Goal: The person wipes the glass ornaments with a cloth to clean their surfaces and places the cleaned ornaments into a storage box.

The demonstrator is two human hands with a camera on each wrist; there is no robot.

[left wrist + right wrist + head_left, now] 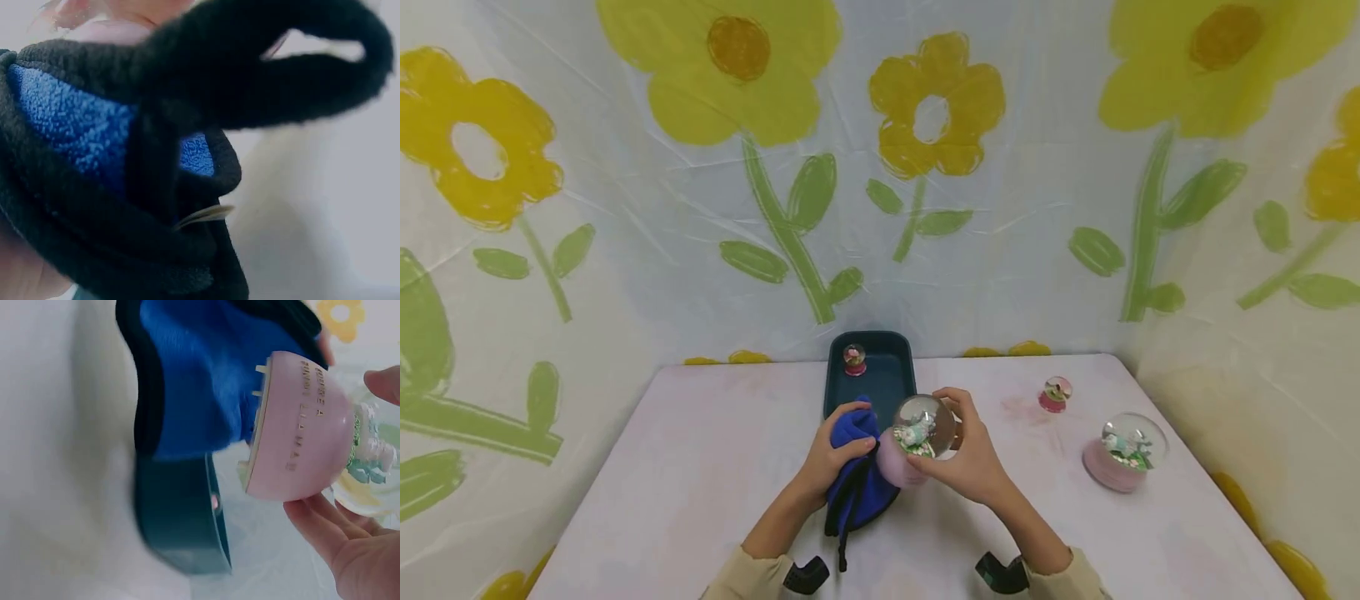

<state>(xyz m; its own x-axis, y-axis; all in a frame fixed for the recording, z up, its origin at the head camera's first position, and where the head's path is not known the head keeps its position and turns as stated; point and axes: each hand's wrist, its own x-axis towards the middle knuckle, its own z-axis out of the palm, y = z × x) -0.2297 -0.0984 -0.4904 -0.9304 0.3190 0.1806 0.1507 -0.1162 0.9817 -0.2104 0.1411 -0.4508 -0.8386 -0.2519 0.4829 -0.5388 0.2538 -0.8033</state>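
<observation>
2 hands [972, 460], apparently 4 globes [921, 429].

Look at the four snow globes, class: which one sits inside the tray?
The small globe in the far-left corner of the tray. Its small lookalike and one large globe are on the table; the right hand holds the other large globe.

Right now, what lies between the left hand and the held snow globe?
A black-edged blue cloth, gripped by the left hand; the head view shows it.
</observation>
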